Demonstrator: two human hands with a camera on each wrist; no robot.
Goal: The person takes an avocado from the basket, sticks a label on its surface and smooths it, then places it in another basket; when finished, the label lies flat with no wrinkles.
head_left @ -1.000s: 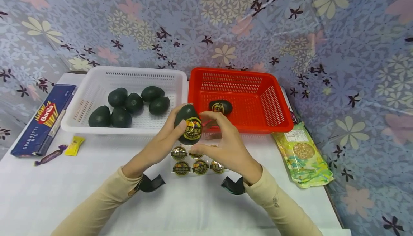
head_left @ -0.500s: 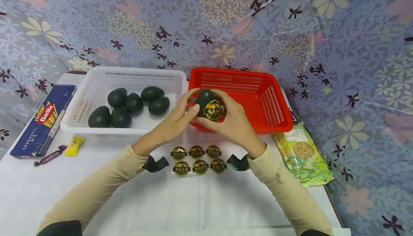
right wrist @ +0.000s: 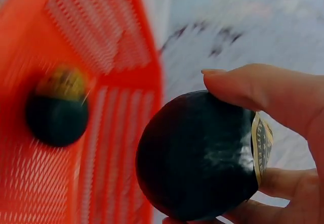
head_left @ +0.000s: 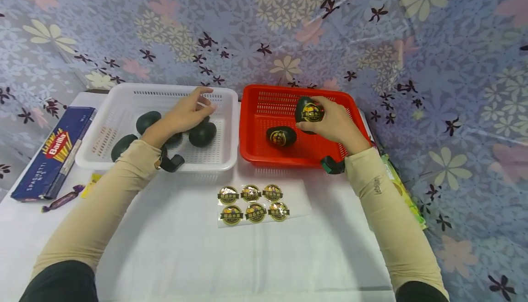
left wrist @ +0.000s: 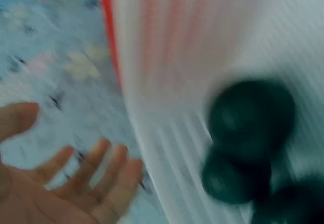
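Observation:
Over the red basket (head_left: 264, 161), my right hand (head_left: 333, 121) grips a dark green avocado (head_left: 303, 106) with a black and gold sticker on its side. In the right wrist view the thumb lies on one side of this avocado (right wrist: 195, 155), the fingers on the other. A second stickered avocado (head_left: 288, 136) lies in the red basket. My left hand (head_left: 185, 114) hovers over the white basket (head_left: 214, 167), its fingers relaxed and holding nothing. Several plain avocados (head_left: 202, 134) lie beneath it, partly hidden by the hand and forearm.
A clear sheet of round stickers (head_left: 255, 212) lies on the white table in front of the baskets. At the left are a blue spaghetti box (head_left: 53, 155), a purple wrapped candy (head_left: 63, 200) and a yellow packet (head_left: 91, 185). A green-yellow bag (head_left: 406, 196) is partly behind the right sleeve.
My left hand has let go of the stickered avocado and moved left over the white basket. My right hand has carried that avocado right, over the red basket.

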